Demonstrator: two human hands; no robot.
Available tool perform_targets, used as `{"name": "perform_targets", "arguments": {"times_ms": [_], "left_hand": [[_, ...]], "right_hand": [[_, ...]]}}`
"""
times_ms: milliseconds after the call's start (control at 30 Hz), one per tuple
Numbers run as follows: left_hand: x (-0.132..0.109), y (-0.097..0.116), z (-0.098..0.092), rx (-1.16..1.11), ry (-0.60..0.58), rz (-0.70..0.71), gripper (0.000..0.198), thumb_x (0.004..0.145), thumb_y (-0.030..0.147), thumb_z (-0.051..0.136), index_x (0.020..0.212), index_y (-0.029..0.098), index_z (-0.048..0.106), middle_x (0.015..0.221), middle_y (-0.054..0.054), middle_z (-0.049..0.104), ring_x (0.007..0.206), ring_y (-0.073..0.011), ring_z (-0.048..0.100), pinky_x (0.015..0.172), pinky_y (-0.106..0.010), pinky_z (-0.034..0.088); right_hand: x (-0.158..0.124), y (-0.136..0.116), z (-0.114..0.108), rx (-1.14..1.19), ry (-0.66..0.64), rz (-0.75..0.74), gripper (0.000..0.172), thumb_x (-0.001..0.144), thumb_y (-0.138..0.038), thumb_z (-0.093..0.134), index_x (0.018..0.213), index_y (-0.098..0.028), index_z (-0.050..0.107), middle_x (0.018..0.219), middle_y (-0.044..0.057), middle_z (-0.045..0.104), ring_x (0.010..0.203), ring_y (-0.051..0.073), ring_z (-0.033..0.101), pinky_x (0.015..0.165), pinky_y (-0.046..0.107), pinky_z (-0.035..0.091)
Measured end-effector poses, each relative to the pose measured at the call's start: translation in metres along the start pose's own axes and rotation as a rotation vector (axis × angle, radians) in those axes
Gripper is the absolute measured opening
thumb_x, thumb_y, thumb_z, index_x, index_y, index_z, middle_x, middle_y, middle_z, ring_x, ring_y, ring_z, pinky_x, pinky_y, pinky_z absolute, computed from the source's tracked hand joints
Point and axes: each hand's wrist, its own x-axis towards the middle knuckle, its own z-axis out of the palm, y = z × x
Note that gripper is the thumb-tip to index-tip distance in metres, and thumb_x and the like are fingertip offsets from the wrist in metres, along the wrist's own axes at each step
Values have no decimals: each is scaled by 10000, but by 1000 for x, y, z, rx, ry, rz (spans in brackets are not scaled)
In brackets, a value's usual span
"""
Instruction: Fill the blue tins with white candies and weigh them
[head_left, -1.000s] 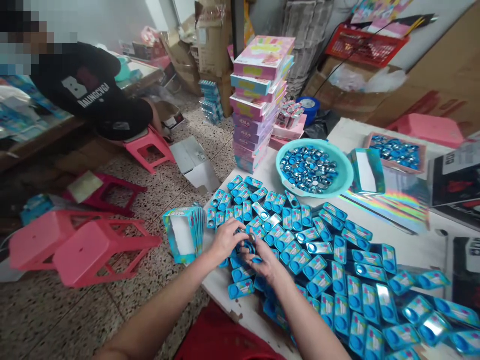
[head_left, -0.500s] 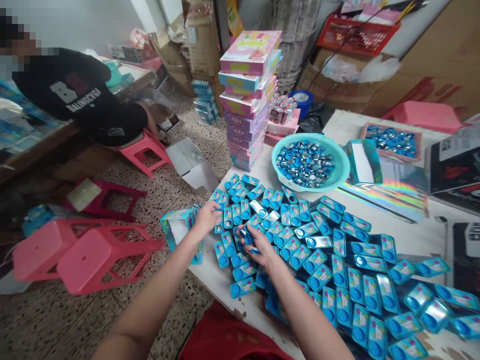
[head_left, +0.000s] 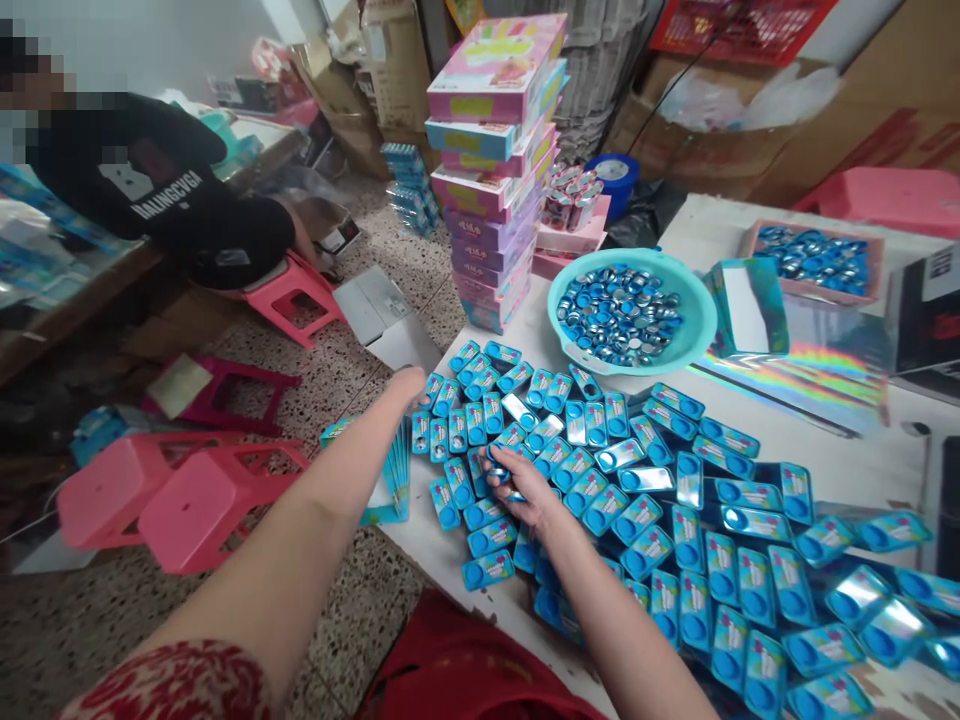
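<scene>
Several small blue cards [head_left: 660, 500] with round holes cover the white table [head_left: 825, 460]. My right hand [head_left: 521, 487] rests on the pile near the table's left edge, its fingers curled round one blue card [head_left: 497, 468]. My left arm stretches forward, and my left hand [head_left: 410, 384] is over the far-left cards near the table's corner. Its fingers point away from me and are hidden. A stack of flat teal sleeves [head_left: 394, 470] stands on edge beneath my left forearm.
A teal bowl [head_left: 694, 345] of round silver-blue pieces sits behind the cards, with a pink tray [head_left: 814, 290] of more at right. Pink boxes [head_left: 495, 170] are stacked at the table's far corner. Pink stools [head_left: 187, 495] stand on the floor. A person in black [head_left: 157, 190] sits at left.
My left hand left my right hand, passed over the teal sleeves, and reached forward to the far-left cards. My right hand stayed on the pile with its card.
</scene>
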Motion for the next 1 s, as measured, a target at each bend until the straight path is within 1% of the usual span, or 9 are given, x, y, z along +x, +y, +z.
{"name": "perform_targets", "arguments": {"times_ms": [167,300,467,567,633,700,800,900,1000], "left_hand": [[-3,3,-6,87,-2,-10,99,610,103,746,639,128,654,571,-94,660,715,-260,677,660,-287,498],[-22,-1,-6,131,131,36,281,609,157,764,872,113,677,897,-179,698,975,-328,638,757,-332,491],[-76,-12,25,-31,325,273,394,774,324,638,1137,182,587,1063,-137,653,989,-277,631,776,-331,490],[-110,-24,64,-479,6,588,311,738,381,656,981,187,641,842,-40,661,650,-158,640,594,-254,492],[-122,-33,85,-729,-258,587,289,690,372,689,881,160,644,657,0,614,496,-116,574,515,-238,469],[-123,-40,95,-877,-349,506,257,671,313,699,847,144,623,558,23,564,468,-108,557,513,-233,468],[-110,-41,89,-841,-191,414,192,707,225,648,869,149,579,579,35,550,498,-112,583,522,-225,469],[-92,-28,77,-502,46,370,126,760,207,592,875,169,557,588,39,538,511,-129,592,514,-222,439],[-80,-12,70,-294,119,380,186,695,164,671,845,186,564,594,21,560,634,-168,618,583,-235,425]], "right_hand": [[3,7,-1,-88,84,-42,300,606,-294,785,805,-127,635,613,-38,536,418,15,431,302,94,235],[6,13,3,-153,141,-105,250,589,-251,760,759,-143,611,576,-47,542,413,30,443,307,111,245],[8,18,11,-275,126,-166,213,578,-249,757,667,-150,591,499,-65,519,371,37,423,303,133,229],[5,20,17,-364,72,-160,192,598,-250,754,608,-139,598,448,-58,506,339,32,378,300,143,220],[1,20,19,-400,-12,-104,171,610,-245,750,627,-122,632,475,-34,535,364,33,391,307,139,229],[-2,19,19,-353,-80,-24,168,600,-226,756,679,-112,662,542,-13,569,418,39,435,312,122,226],[-5,16,15,-124,-58,27,226,600,-196,757,795,-108,685,632,-1,586,489,42,483,308,96,207],[-6,14,10,74,0,-2,192,649,-176,725,817,-98,676,655,12,577,499,39,482,303,89,219],[-10,11,5,134,18,-33,132,675,-147,698,795,-108,658,673,17,575,485,38,469,295,94,226]]}}
